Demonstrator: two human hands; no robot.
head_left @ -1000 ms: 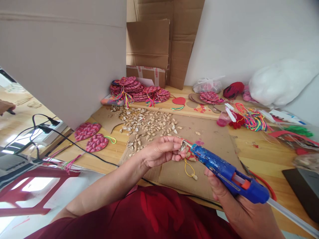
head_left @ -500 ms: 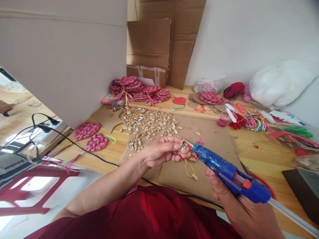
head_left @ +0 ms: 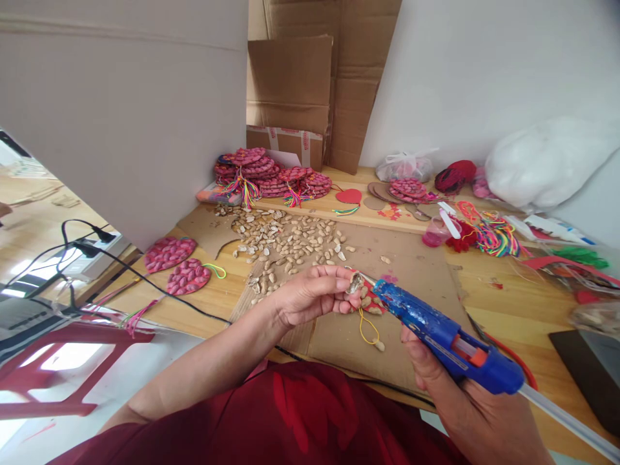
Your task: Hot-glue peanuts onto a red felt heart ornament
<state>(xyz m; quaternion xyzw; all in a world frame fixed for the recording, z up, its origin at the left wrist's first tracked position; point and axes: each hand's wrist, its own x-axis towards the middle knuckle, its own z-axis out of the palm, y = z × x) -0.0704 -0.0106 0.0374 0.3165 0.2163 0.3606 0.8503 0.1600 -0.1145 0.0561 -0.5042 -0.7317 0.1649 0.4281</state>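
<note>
Between thumb and fingers my left hand (head_left: 314, 294) pinches a half peanut shell (head_left: 356, 283), its hollow side facing the nozzle. My right hand (head_left: 460, 400) is wrapped round a blue glue gun (head_left: 426, 323) with a clear glue stick (head_left: 562, 416) in its back end. The gun's metal tip is at or very near the shell's edge; I cannot tell if they touch. Behind and below my left fingers lies a red piece (head_left: 376, 309) with several peanut shells on it, partly hidden. A yellow cord loop (head_left: 369, 330) hangs from it onto the cardboard (head_left: 349, 349).
Loose peanut shells (head_left: 300, 239) cover the cardboard's far left. Pink shell-covered pieces (head_left: 188, 276) lie at left, near a black cable (head_left: 145, 278); more are stacked (head_left: 261, 171) behind. At right are a pink cup (head_left: 434, 234), coloured cords (head_left: 496, 234) and a dark flat object (head_left: 591, 371).
Almost nothing differs. The shell in my left hand has tilted very slightly, and the glue gun stays at it. A person's hand at the far left has drawn back toward the picture edge.
</note>
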